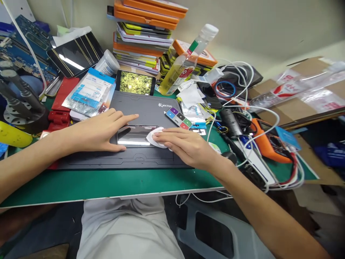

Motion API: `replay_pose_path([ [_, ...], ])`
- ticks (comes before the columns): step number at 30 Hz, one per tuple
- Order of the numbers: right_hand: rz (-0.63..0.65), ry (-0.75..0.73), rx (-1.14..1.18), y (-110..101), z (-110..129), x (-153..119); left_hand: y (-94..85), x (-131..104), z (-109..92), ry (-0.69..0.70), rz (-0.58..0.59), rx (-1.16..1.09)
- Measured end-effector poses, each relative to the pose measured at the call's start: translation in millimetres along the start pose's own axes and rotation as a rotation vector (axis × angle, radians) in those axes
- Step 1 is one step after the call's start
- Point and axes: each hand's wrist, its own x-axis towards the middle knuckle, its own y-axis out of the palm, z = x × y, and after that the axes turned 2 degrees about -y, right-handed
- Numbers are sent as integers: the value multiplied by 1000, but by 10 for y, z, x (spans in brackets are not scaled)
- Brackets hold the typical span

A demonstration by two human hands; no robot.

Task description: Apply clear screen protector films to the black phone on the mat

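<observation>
A phone (134, 136) with a dark, glossy screen lies flat on a dark grey work mat (94, 158). At its left end rests my left hand (107, 131), fingers spread, the thumb along the near edge and the index finger stretched past the far edge. My right hand (185, 144) presses a folded white wipe (155, 138) onto the right end of the screen. The fingers of that hand are held together over the wipe and cover part of it. Just beyond it lies a small panel of coloured squares (178, 118).
Behind the mat stand a lit tablet (136, 82), a bottle of yellow liquid (185, 63) and stacked orange cases (148, 16). Tangled white cables and an orange multimeter (271, 140) crowd the right side. Blue packets (90, 90) lie left. The green table's front edge (129, 196) is near my lap.
</observation>
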Motion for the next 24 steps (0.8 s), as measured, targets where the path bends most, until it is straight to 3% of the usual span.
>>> replay_pose_path([
  [3,39,49,19,-85,3,-106,5,3,19,-28,0,1],
  [9,12,72,-19,26,27,48,-24,16,44,-26,10,7],
  [16,-20,99,4,54,20,-74,-14,27,83,-33,17,-25],
  [24,1,163,8,132,-156,29,-10,52,117,-51,6,-92],
])
